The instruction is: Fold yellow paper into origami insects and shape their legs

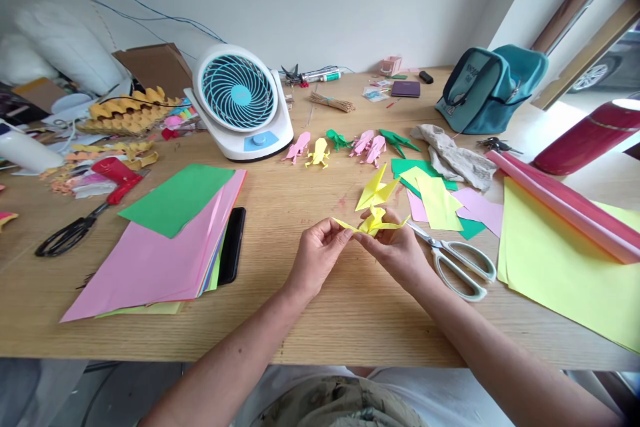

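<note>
Between my two hands is a yellow origami crane (374, 221), its wings spread to left and right. My left hand (320, 252) pinches the left wing's tip between thumb and fingers. My right hand (391, 243) is closed round the body and the base of the right wing, its fingers partly hidden behind the paper. Just beyond stands a second yellow paper crane (375, 189). White-handled scissors (457, 260) lie right of my right hand. Folded paper frogs, among them a yellow frog (319, 154) and a pink frog (299, 147), sit farther back.
A stack of coloured paper (150, 260) and a black phone (233, 245) lie on the left, with a white fan (240, 100) behind. Paper offcuts (440, 203), large yellow sheets (560, 273), a pink roll (575, 213) and a red flask (590, 137) are on the right.
</note>
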A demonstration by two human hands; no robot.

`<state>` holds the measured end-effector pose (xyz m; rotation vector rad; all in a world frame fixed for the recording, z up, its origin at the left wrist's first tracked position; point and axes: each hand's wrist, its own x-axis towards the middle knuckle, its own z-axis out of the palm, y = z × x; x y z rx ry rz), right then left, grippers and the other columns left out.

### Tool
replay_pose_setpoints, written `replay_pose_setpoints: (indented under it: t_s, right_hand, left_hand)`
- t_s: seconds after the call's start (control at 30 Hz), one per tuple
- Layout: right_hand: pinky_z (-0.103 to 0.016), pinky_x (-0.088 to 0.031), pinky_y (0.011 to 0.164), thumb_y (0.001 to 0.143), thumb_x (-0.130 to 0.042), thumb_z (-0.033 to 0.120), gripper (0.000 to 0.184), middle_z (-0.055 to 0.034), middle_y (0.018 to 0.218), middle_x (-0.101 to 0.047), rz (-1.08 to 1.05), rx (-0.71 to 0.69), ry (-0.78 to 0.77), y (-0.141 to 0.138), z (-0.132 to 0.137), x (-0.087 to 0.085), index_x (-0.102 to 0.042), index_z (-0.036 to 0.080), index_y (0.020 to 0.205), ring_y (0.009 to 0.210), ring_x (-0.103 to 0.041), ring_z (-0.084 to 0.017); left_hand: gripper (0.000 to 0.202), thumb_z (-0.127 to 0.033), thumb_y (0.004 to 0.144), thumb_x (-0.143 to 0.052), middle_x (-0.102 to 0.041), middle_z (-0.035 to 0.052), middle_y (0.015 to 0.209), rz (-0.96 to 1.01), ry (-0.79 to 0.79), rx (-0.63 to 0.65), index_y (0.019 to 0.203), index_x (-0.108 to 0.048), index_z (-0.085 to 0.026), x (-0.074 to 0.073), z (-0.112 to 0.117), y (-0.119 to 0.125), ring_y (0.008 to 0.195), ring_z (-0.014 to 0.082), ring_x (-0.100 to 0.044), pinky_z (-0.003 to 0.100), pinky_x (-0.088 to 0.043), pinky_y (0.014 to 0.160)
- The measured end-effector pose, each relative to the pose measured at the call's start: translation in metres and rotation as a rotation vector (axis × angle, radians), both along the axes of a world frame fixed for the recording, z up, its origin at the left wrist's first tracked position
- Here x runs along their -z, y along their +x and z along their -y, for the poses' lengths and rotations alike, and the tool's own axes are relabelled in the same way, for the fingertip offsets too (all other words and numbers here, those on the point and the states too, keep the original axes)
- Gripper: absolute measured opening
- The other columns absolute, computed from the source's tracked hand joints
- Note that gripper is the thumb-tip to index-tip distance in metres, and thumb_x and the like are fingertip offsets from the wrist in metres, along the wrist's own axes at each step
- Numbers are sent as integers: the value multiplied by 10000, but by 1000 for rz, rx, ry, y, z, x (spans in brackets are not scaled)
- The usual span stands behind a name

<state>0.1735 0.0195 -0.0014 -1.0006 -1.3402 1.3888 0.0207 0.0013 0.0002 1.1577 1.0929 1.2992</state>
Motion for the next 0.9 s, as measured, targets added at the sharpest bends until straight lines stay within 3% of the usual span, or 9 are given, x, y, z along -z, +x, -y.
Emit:
replay_pose_setpoints:
  t_s: [0.2,0.33,0.4,0.5,0.53,0.7,0.9]
  right_hand:
    - [-277,-371,614,757,-755,337,332,34,785,-531,-32,-55,37,0,1,-4,-503,257,957,675,-469,-142]
    - [-289,-390,686,753,-741,369,324,35,772,-532,-119,-78,-9,1,0,-8,-542,253,981,719,-481,-155]
    - [-291,-389,707,747,-736,355,318,35,776,-539,-156,-71,-66,3,-1,-9,-561,258,994,736,-488,-156]
    - [-290,-389,709,697,-764,305,333,30,772,-557,-181,-77,-215,6,-1,-12,-605,251,984,736,-499,-154]
    - [-290,-391,706,679,-775,288,351,29,769,-564,-195,-100,-271,7,-1,-13,-618,247,991,730,-501,-151]
    - [-278,-376,679,688,-772,251,375,30,720,-565,-274,-253,-379,10,-1,-11,-656,230,1044,690,-475,-130]
    - [-264,-384,694,691,-765,225,363,14,820,-582,-318,-296,-411,11,-3,-6,-688,225,1046,725,-476,-118]
  left_hand:
    - [217,-343,790,-741,-681,22,771,6,11,23,770,-683,-135,1,1,0,776,134,-612,245,-481,770]
    - [217,-347,825,-709,-697,36,805,-18,20,65,797,-691,-132,-1,0,-3,812,148,-632,251,-488,798]
    - [174,-311,854,-676,-695,33,851,-64,67,102,902,-689,-145,-4,0,-6,821,141,-633,237,-488,778]
    - [274,-201,888,-615,-681,37,1002,-252,261,119,1161,-634,-206,-9,-1,-11,821,117,-627,222,-487,755]
    - [286,-173,891,-603,-677,42,1032,-334,353,117,1172,-631,-218,-11,-2,-13,823,115,-627,225,-489,752]
    - [70,-155,899,-613,-712,38,926,-632,743,103,925,-664,-197,-19,-4,-23,885,146,-655,277,-492,799]
    - [102,-158,880,-651,-737,24,941,-972,1023,69,959,-682,-214,-25,-5,-35,800,144,-595,313,-436,753]
